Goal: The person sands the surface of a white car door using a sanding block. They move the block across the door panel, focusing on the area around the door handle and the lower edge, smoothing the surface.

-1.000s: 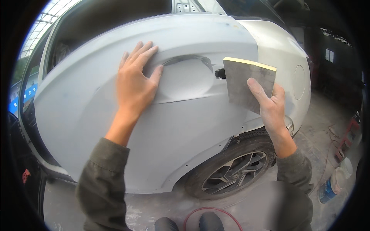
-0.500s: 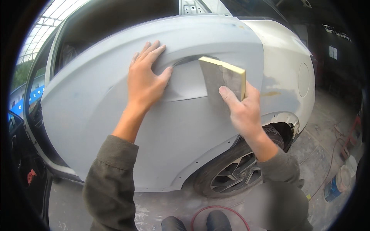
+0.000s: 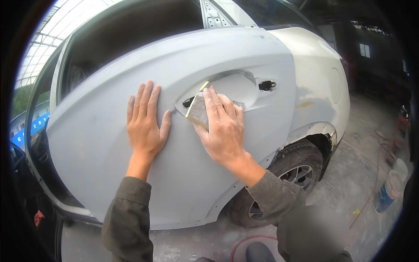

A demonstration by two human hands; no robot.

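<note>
A grey, primed car door [image 3: 183, 183] stands upright before me. My left hand [image 3: 147, 129] rests on it, palm down, fingers stretched out and holding nothing. To its right, my right hand [image 3: 224, 131] presses a sanding sponge [image 3: 198, 112] against the door. The sponge is a thin grey pad with a pale yellow edge. It lies over the left part of the door handle recess [image 3: 242, 87], tilted, and my fingers cover much of it. One dark hole shows just left of the sponge; another opening [image 3: 267, 85] is right of the recess.
The cream rear panel [image 3: 321, 56] and a wheel [image 3: 301, 168] are at the right. A red hose [image 3: 244, 240] lies on the floor near my legs. Buckets [image 3: 386, 192] stand far right. At the left is a dark open car door [image 3: 30, 205] with a red piece on it.
My right hand has brought the sponge from held off the panel down onto the door, moving left. My left hand has slid down and left. The view has shifted slightly.
</note>
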